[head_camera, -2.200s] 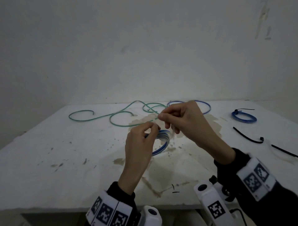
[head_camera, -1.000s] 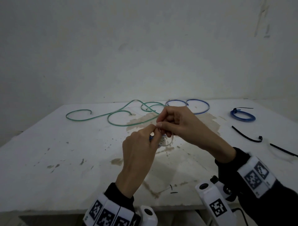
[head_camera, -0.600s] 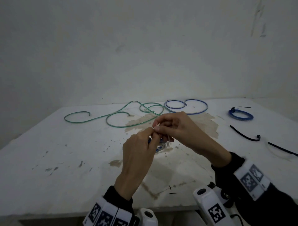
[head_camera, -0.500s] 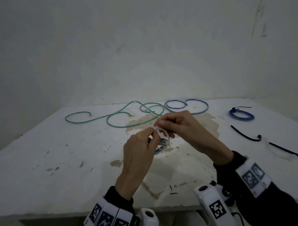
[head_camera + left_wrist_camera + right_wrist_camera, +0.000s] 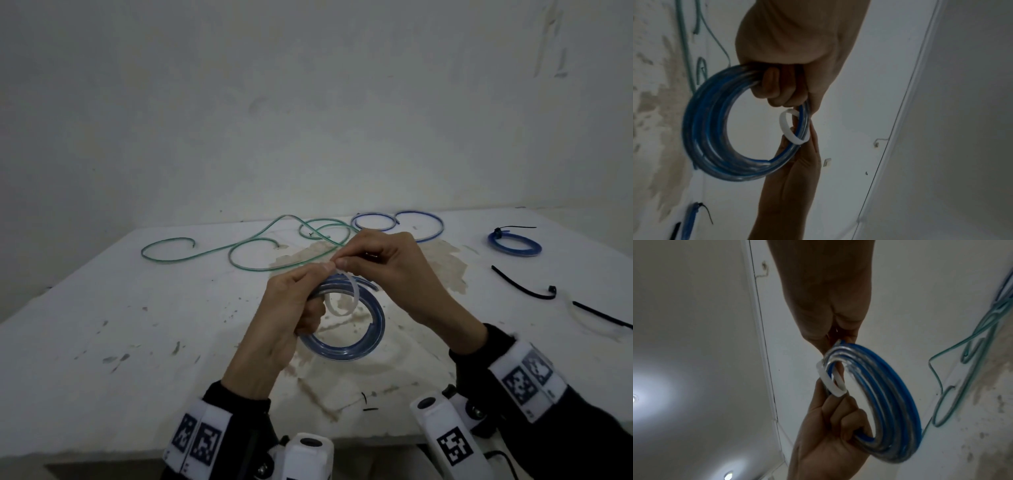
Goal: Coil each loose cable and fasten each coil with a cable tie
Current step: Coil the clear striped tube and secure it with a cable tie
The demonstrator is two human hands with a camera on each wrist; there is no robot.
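A blue cable coil (image 5: 356, 337) (image 5: 715, 129) (image 5: 885, 410) hangs above the table's middle. My left hand (image 5: 291, 308) (image 5: 781, 78) (image 5: 830, 434) grips the coil's left side with curled fingers. A white cable tie (image 5: 342, 301) (image 5: 789, 128) (image 5: 830, 382) is looped around the coil's strands. My right hand (image 5: 380, 263) (image 5: 828, 318) pinches the tie's end at the top, touching the left thumb. A loose green cable (image 5: 246, 246) and a loose blue cable (image 5: 404, 226) lie at the back of the table.
A tied blue coil (image 5: 513, 241) with a black tie rests at the back right. Two black cable ties (image 5: 524, 286) (image 5: 603, 313) and a faint white tie (image 5: 579, 317) lie on the right. The white table (image 5: 102, 325) is stained; a wall stands behind it.
The hands have lifted the coil slightly and the coil hangs more open to view. The white tie's loop around the strands shows more plainly than half a second ago.
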